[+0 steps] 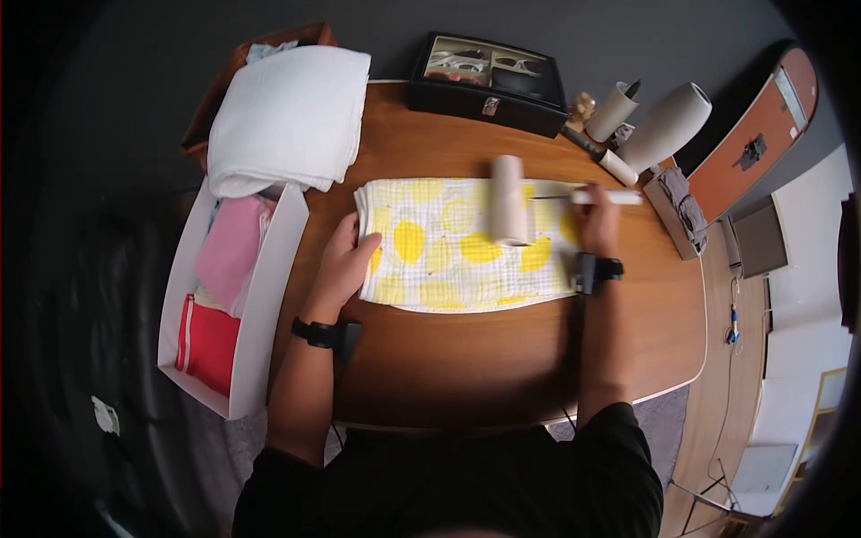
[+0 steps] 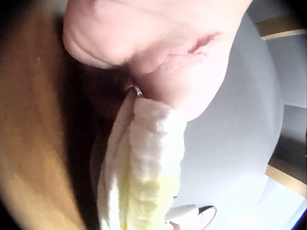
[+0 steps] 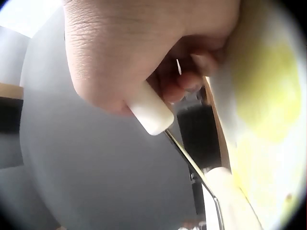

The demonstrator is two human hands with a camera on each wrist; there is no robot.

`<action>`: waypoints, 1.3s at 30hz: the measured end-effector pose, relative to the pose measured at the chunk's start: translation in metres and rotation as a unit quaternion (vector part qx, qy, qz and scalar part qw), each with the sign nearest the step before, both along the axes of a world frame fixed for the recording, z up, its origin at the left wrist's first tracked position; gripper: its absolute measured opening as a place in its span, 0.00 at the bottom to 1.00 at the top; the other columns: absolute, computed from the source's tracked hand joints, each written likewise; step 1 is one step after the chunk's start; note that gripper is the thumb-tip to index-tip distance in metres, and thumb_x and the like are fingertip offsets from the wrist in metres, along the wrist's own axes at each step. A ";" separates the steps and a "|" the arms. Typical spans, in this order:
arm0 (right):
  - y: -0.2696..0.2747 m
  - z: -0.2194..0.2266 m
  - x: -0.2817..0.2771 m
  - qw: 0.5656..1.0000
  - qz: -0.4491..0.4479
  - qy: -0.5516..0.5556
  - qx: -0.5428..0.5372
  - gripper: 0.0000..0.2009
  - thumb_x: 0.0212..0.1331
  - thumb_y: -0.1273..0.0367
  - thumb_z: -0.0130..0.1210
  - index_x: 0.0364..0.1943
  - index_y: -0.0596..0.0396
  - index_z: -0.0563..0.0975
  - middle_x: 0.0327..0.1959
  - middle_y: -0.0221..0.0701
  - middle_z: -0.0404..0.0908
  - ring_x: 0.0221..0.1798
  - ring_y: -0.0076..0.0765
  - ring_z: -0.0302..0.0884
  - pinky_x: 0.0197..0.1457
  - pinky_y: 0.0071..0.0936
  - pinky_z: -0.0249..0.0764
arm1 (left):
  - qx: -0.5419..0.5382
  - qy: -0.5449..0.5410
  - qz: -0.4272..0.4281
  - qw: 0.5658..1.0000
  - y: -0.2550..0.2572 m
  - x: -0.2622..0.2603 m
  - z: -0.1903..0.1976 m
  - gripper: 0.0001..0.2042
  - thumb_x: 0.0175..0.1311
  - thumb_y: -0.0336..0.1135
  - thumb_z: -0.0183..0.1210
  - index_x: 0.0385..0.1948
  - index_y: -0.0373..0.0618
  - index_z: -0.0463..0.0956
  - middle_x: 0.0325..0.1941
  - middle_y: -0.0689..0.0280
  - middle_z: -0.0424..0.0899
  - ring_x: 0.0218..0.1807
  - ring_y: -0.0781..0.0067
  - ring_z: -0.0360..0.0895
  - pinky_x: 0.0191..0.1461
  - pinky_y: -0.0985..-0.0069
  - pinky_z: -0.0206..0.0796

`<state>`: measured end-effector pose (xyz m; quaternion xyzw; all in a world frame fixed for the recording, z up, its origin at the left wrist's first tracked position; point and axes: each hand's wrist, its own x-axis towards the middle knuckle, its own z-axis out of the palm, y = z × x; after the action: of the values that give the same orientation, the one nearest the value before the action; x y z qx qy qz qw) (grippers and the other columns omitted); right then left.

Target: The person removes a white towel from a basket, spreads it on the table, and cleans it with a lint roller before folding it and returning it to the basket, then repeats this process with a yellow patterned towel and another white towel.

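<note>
My right hand (image 1: 599, 226) grips the white handle (image 3: 152, 111) of a lint roller, and a thin bent metal rod (image 3: 192, 165) runs from the handle to its pale roll (image 1: 508, 204). In the head view the roll is blurred and overlaps the right part of a folded white muslin cloth (image 1: 437, 255) printed with yellow lemons. At the cloth's left edge, my left hand (image 1: 344, 265) pinches the folded layers, thumb on top. The left wrist view shows the thick layered edge (image 2: 153, 148) beneath that hand, its fingers mostly in shadow.
On the left, a white box (image 1: 291, 229) holds pink and red folded fabric; a folded white towel (image 1: 291, 112) covers a brown basket (image 1: 202, 134). Along the back stand a black glasses case (image 1: 489, 103), a white vase (image 1: 668, 125) and a mirror (image 1: 762, 134). A small box (image 1: 677, 224) of dark cloth sits right.
</note>
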<state>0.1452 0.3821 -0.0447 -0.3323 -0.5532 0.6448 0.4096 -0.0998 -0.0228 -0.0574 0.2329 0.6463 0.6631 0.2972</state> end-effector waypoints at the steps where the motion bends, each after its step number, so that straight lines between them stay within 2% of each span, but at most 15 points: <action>1: 0.013 0.003 0.015 0.997 -0.068 0.017 -0.031 0.11 0.74 0.61 0.60 0.34 0.50 0.81 0.25 0.22 0.75 0.19 0.19 0.62 0.22 0.22 0.55 | -0.004 0.026 -0.004 1.000 0.002 -0.001 0.002 0.27 0.77 0.28 0.59 0.74 0.29 0.65 0.65 0.55 0.85 0.61 0.71 0.83 0.67 0.71 0.73; 2: 0.023 0.008 0.030 0.989 -0.135 0.033 -0.059 0.11 0.74 0.61 0.59 0.33 0.50 0.80 0.23 0.22 0.73 0.18 0.19 0.60 0.20 0.22 0.54 | 0.000 0.030 -0.003 1.000 0.003 0.000 0.000 0.28 0.77 0.28 0.59 0.75 0.30 0.64 0.65 0.55 0.85 0.61 0.71 0.82 0.68 0.71 0.73; 7: 0.054 0.022 0.096 0.990 -0.142 -0.010 0.007 0.13 0.72 0.61 0.60 0.34 0.56 0.81 0.18 0.22 0.68 0.16 0.18 0.58 0.20 0.22 0.51 | 0.033 0.023 -0.008 0.999 0.003 -0.001 0.004 0.30 0.77 0.27 0.58 0.78 0.33 0.60 0.67 0.54 0.84 0.62 0.71 0.82 0.68 0.71 0.73; 11: 0.021 0.046 0.046 0.986 -0.099 -0.095 0.094 0.15 0.73 0.60 0.60 0.34 0.59 0.83 0.18 0.22 0.69 0.18 0.19 0.60 0.22 0.24 0.52 | 0.074 0.014 -0.005 0.997 0.003 0.002 0.008 0.30 0.77 0.26 0.58 0.77 0.30 0.60 0.66 0.52 0.85 0.63 0.70 0.82 0.68 0.71 0.73; 13: 0.002 0.048 0.007 0.993 -0.035 -0.079 0.076 0.13 0.71 0.60 0.63 0.43 0.57 0.85 0.32 0.27 0.84 0.27 0.19 0.71 0.29 0.20 0.62 | 0.084 0.023 0.003 0.996 0.003 0.002 0.004 0.29 0.78 0.27 0.58 0.77 0.30 0.60 0.66 0.53 0.85 0.63 0.71 0.83 0.67 0.72 0.74; 15: -0.035 0.044 -0.038 0.993 0.032 -0.068 0.089 0.14 0.72 0.60 0.63 0.47 0.58 0.85 0.38 0.31 0.90 0.31 0.21 0.75 0.33 0.22 0.68 | 0.074 -0.005 0.014 0.997 0.004 0.002 0.004 0.28 0.79 0.29 0.58 0.76 0.30 0.62 0.64 0.54 0.86 0.61 0.71 0.83 0.66 0.72 0.74; 19: -0.126 0.051 -0.109 0.978 0.175 -0.087 0.067 0.13 0.75 0.60 0.61 0.43 0.56 0.86 0.33 0.26 0.84 0.29 0.19 0.72 0.33 0.22 0.66 | 0.056 -0.015 0.047 0.997 0.007 -0.001 -0.001 0.24 0.82 0.33 0.58 0.73 0.31 0.67 0.61 0.55 0.87 0.58 0.73 0.83 0.64 0.72 0.75; 20: -0.142 0.055 -0.120 0.981 0.170 -0.092 -0.005 0.12 0.75 0.61 0.61 0.41 0.56 0.85 0.31 0.26 0.83 0.28 0.19 0.72 0.32 0.22 0.65 | 0.035 0.004 0.060 0.998 0.007 -0.001 -0.003 0.23 0.83 0.34 0.58 0.72 0.31 0.68 0.60 0.56 0.87 0.57 0.73 0.83 0.63 0.72 0.75; 22: -0.147 0.044 -0.133 0.980 0.184 -0.026 -0.068 0.12 0.75 0.61 0.60 0.40 0.57 0.85 0.31 0.26 0.83 0.27 0.19 0.71 0.31 0.22 0.65 | -0.009 0.042 0.086 0.995 0.006 -0.003 -0.004 0.21 0.84 0.35 0.57 0.70 0.31 0.71 0.58 0.56 0.87 0.55 0.74 0.83 0.61 0.73 0.75; 25: -0.122 0.042 -0.117 0.982 0.176 -0.066 -0.021 0.11 0.72 0.63 0.63 0.43 0.58 0.86 0.34 0.30 0.89 0.27 0.20 0.74 0.30 0.23 0.68 | -0.021 0.042 0.069 0.997 0.004 0.000 -0.003 0.20 0.84 0.37 0.57 0.68 0.32 0.73 0.55 0.57 0.88 0.53 0.74 0.84 0.59 0.73 0.75; 28: -0.072 0.037 -0.075 0.984 0.113 -0.130 0.048 0.14 0.74 0.61 0.57 0.45 0.58 0.87 0.36 0.30 0.88 0.29 0.21 0.74 0.33 0.23 0.68 | -0.025 0.096 0.088 0.991 0.007 -0.004 -0.018 0.20 0.82 0.38 0.59 0.65 0.33 0.75 0.49 0.57 0.90 0.48 0.72 0.85 0.55 0.71 0.76; 31: 0.006 0.019 -0.004 0.988 0.007 -0.145 0.054 0.15 0.73 0.59 0.60 0.45 0.57 0.86 0.33 0.29 0.85 0.28 0.22 0.73 0.33 0.26 0.68 | -0.104 0.168 0.106 0.974 0.005 0.005 0.008 0.17 0.78 0.37 0.62 0.61 0.36 0.79 0.45 0.56 0.90 0.44 0.66 0.87 0.50 0.67 0.77; 33: 0.032 0.031 0.037 0.980 -0.145 -0.132 0.024 0.13 0.71 0.59 0.63 0.41 0.57 0.85 0.28 0.28 0.82 0.23 0.23 0.72 0.26 0.27 0.68 | -0.151 0.260 0.109 0.947 0.002 0.001 0.011 0.16 0.77 0.37 0.63 0.59 0.38 0.80 0.44 0.55 0.90 0.42 0.62 0.87 0.48 0.65 0.77; 34: 0.063 0.019 0.070 0.985 -0.155 -0.072 0.009 0.13 0.71 0.59 0.63 0.37 0.55 0.84 0.24 0.27 0.80 0.19 0.22 0.68 0.21 0.25 0.62 | -0.175 0.306 0.107 0.930 0.000 0.000 0.013 0.16 0.77 0.37 0.63 0.58 0.39 0.80 0.43 0.55 0.90 0.41 0.60 0.88 0.46 0.64 0.77; 39: 0.087 0.035 0.141 0.955 -0.284 -0.082 -0.002 0.12 0.65 0.61 0.64 0.30 0.51 0.79 0.17 0.23 0.70 0.14 0.20 0.63 0.17 0.23 0.56 | -0.153 0.252 0.103 0.950 0.001 -0.003 0.018 0.15 0.77 0.39 0.63 0.56 0.39 0.81 0.40 0.56 0.91 0.38 0.58 0.88 0.44 0.64 0.77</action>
<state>0.2866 0.4686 -0.0095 -0.5279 -0.4667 0.4737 0.5283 -0.1031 -0.0219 -0.0398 0.2768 0.8141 0.5030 0.0870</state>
